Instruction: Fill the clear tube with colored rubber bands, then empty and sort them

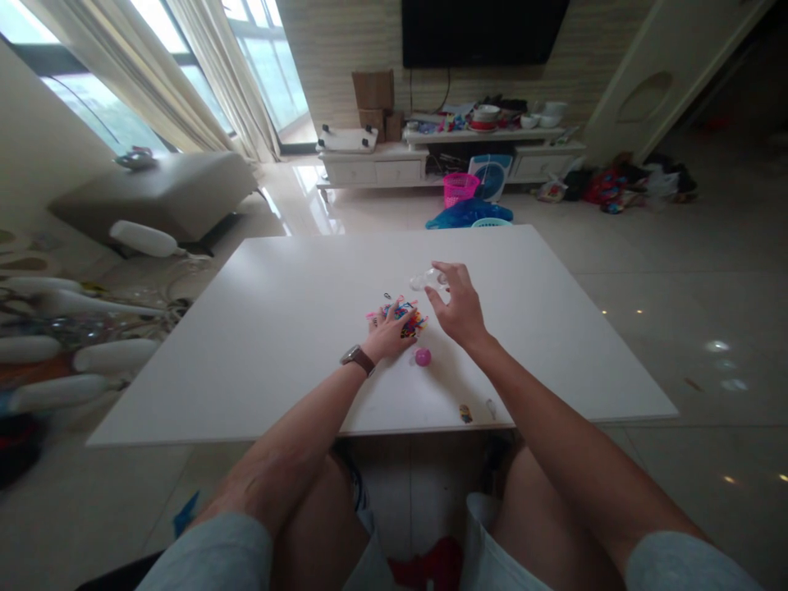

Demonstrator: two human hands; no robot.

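My left hand point(392, 332), with a watch point(357, 358) on its wrist, lies with spread fingers on a pile of small multicoloured pieces point(407, 316), perhaps hair ties; they are too small to name surely. My right hand point(456, 305) grips a clear plastic bottle-like container point(421, 281) between thumb and fingers, tipped on its side just beyond the pile. Part of the container is hidden by the fingers. A pink ball-shaped piece point(423, 357) rests on the table just nearer to me than the pile.
The white table point(295, 328) spans the space before me. Near its front edge lie a small yellow-and-brown figure point(465, 413) and a small clear piece point(491, 407). Beyond the far edge are a blue bag point(468, 215) and a pink basket point(459, 189). White-shaded lamp arms point(98, 356) stand left.
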